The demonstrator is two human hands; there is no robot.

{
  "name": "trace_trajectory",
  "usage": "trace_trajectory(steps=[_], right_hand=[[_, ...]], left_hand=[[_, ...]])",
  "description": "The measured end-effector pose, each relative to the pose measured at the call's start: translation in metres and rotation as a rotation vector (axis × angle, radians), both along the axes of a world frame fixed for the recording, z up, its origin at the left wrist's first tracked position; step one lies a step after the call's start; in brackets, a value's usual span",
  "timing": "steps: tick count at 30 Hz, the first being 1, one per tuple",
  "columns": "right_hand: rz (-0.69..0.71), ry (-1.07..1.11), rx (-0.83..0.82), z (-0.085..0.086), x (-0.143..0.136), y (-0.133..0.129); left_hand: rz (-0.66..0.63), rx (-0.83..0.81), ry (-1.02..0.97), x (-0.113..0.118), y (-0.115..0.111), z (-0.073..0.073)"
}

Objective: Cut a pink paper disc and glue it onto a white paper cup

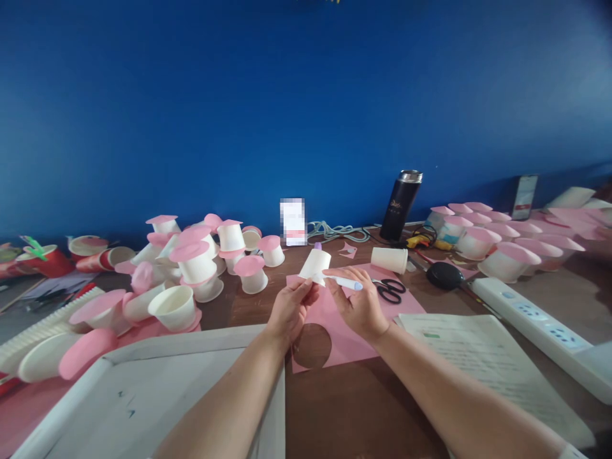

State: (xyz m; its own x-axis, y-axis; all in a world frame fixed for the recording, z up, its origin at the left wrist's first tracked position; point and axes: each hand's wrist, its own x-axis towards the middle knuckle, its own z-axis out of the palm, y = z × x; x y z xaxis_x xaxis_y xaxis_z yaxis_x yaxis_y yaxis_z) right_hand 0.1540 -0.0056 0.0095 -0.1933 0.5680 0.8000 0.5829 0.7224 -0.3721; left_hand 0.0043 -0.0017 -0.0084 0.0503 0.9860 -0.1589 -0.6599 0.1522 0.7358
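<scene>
A white paper cup (315, 262) is tilted in front of me, its lower edge pinched by my left hand (291, 310). My right hand (359, 301) grips a white and pale purple marker (345, 281), whose tip end meets the cup near my left fingertips. Below both hands lies a pink paper sheet (351, 338) with a round hole cut in it. Black-handled scissors (391, 291) rest on the sheet's right part. Behind them a second white cup (389, 260) lies on its side. A purple cap shows just behind the held cup.
Several cups with pink paper tops (193, 262) crowd the left, and more (510, 258) stand at right. A phone (293, 222), cable and black bottle (400, 207) are near the wall. A power strip (540, 325), written papers (478, 357) and white tray (157, 382) flank my arms.
</scene>
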Motion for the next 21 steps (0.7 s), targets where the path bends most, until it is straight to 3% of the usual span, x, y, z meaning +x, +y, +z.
trace_trajectory(steps=[21], right_hand=[[-0.017,-0.02,0.032,0.0009,-0.0009,-0.0009]], left_hand=[[0.005,-0.026,0.069,-0.001,-0.0009,-0.0005]])
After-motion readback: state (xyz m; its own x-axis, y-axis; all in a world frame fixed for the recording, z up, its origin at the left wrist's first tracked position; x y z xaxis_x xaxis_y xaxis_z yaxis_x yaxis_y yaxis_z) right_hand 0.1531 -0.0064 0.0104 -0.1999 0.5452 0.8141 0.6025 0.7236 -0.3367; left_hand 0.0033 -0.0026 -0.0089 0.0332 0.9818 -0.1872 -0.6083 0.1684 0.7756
